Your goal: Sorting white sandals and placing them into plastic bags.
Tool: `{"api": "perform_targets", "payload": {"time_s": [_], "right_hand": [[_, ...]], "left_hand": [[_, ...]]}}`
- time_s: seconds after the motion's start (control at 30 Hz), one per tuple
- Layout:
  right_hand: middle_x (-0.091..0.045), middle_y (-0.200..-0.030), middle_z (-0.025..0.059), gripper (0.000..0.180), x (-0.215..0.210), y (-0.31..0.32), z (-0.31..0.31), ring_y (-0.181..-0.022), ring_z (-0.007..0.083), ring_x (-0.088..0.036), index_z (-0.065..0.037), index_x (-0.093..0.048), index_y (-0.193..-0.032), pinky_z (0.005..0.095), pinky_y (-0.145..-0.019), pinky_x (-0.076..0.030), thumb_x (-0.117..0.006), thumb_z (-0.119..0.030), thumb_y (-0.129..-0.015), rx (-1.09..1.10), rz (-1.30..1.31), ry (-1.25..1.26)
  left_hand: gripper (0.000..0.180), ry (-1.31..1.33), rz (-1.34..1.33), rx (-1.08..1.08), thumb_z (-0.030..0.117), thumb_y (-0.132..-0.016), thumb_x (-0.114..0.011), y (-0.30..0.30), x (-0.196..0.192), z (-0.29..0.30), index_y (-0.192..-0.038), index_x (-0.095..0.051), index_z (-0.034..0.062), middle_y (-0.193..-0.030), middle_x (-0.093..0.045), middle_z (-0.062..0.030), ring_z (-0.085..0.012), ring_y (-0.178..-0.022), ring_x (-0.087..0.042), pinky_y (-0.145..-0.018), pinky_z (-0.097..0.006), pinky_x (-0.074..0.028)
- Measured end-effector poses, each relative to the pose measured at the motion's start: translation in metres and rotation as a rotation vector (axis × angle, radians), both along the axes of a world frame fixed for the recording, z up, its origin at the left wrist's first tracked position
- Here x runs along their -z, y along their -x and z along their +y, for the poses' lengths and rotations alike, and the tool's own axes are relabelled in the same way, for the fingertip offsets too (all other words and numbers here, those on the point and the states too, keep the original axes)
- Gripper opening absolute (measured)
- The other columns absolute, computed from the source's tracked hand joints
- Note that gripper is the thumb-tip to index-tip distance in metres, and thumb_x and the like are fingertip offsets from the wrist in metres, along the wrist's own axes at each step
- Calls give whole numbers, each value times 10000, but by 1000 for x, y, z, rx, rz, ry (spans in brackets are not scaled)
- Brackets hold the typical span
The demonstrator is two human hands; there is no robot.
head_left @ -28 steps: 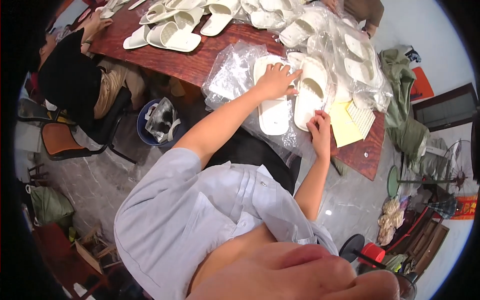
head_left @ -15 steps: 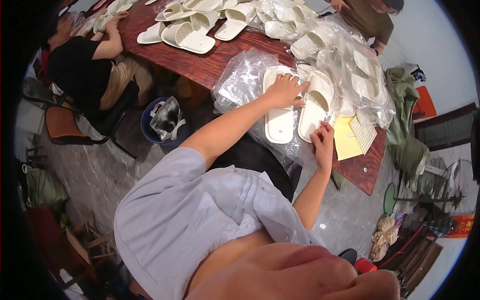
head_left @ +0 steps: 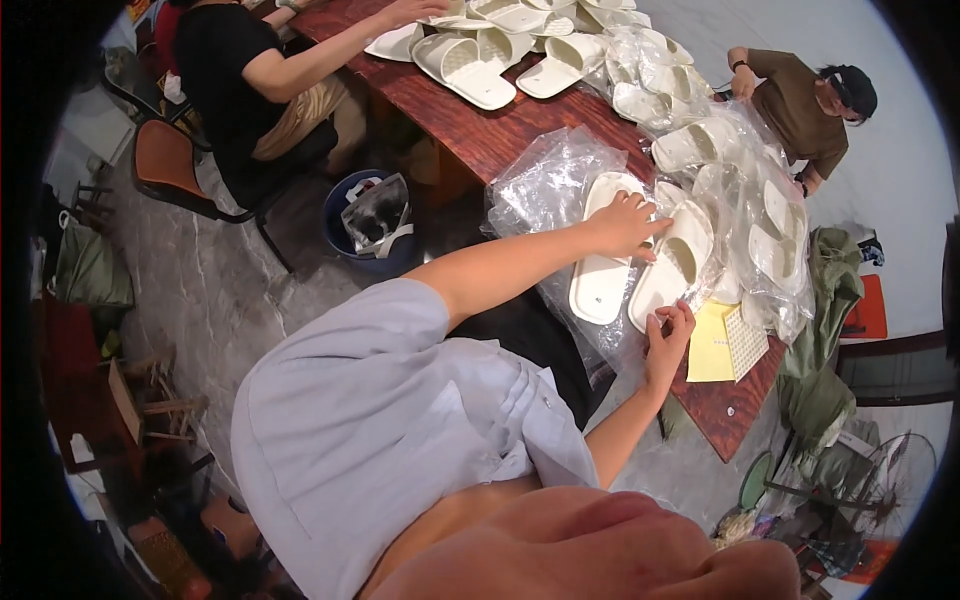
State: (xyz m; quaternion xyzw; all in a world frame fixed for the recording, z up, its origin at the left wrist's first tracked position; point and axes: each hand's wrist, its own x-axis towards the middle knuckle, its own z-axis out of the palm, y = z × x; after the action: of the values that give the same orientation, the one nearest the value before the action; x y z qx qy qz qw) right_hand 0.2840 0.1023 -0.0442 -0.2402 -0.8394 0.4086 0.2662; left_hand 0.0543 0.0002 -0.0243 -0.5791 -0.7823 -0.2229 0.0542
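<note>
A pair of white slippers lies side by side on clear plastic at the near part of the table. My left hand [head_left: 628, 226] rests across them with its fingers spread, over the upper of the left slipper [head_left: 600, 285] and touching the right slipper [head_left: 684, 243]. At the heel of the right slipper is my right hand [head_left: 670, 340], its thumb and fingertips pinched together. Whatever it may hold is too small to make out. A small mark shows on the left slipper's heel. Beside my right hand lie a yellow sheet [head_left: 711, 342] and a white sheet with rows of small dots [head_left: 745, 343].
Clear plastic bags [head_left: 550, 180] lie left of the pair; bagged slippers [head_left: 775, 235] lie right. Loose white slippers [head_left: 470, 70] cover the far part of the red-brown table [head_left: 725, 410]. A blue bin [head_left: 345, 245] stands on the floor. Two people are at the table.
The whole view has shifted, so the table sits lower and further right. Both my hands keep their places on the slippers. The person at left now reaches an arm toward the loose slippers.
</note>
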Motion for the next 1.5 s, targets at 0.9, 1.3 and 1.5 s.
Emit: {"api": "perform_targets", "payload": {"time_s": [0.9, 1.3, 1.5], "right_hand": [[-594, -1126, 146, 305, 8, 7, 0, -1045, 243, -601, 14, -558, -1170, 331, -925, -479, -526, 81, -874, 109, 148, 53], [-591, -1210, 179, 289, 13, 11, -7, -1151, 354, -546, 30, -627, -1124, 404, -998, -434, -547, 44, -846, 175, 28, -347], [-589, -1214, 180, 275, 16, 11, -4, -1147, 357, -543, 34, -649, -1099, 404, -994, -431, -554, 46, -841, 190, 44, -341]], "left_hand": [[937, 276, 37, 49, 744, -691, -659, 37, -30, 60, -1493, -337, 380, -1228, -615, -177, -404, -1227, -503, -1021, -654, -320], [482, -73, 114, 1, 346, -735, -676, 45, -111, -2, -1157, -670, 112, -918, -704, -159, -344, -917, -667, -794, -499, -517], [484, -123, -82, -121, 258, -741, -723, 139, -126, -89, -1165, -675, 30, -1056, -707, -181, -286, -986, -681, -857, -371, -532]]}}
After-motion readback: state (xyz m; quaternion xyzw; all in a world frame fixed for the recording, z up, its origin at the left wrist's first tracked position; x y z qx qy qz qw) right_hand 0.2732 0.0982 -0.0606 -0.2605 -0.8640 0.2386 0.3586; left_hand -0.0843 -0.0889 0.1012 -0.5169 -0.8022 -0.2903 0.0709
